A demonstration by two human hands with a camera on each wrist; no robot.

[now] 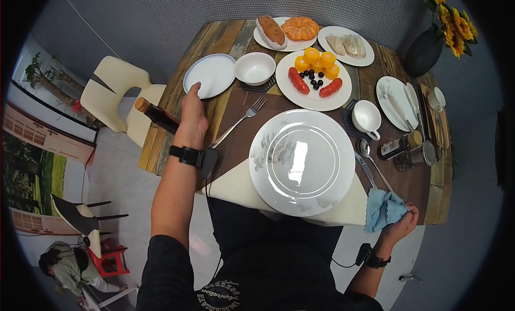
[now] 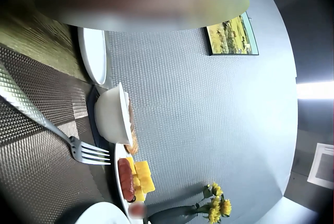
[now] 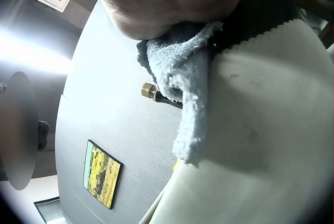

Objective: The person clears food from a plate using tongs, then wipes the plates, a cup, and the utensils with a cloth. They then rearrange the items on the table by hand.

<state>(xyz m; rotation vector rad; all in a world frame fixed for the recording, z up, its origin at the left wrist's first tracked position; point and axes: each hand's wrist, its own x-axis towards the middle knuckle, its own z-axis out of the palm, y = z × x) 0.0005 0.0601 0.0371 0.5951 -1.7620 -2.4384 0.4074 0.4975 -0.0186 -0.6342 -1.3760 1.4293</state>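
My left hand reaches over the left side of the table, its tip overlapping the near rim of a pale round plate. Beside its wrist stands a dark bottle with a tan cap, partly behind the forearm. A fork lies to the right of this hand. At the front right corner, my right hand grips a light blue cloth, which hangs from the fingers in the right wrist view. The cloth overlaps the lower ends of a knife and a spoon.
A large plate sits at the front middle on a cream cloth. Behind are a white bowl, a food plate and a cup. Jars stand at the right, a sunflower vase at the back.
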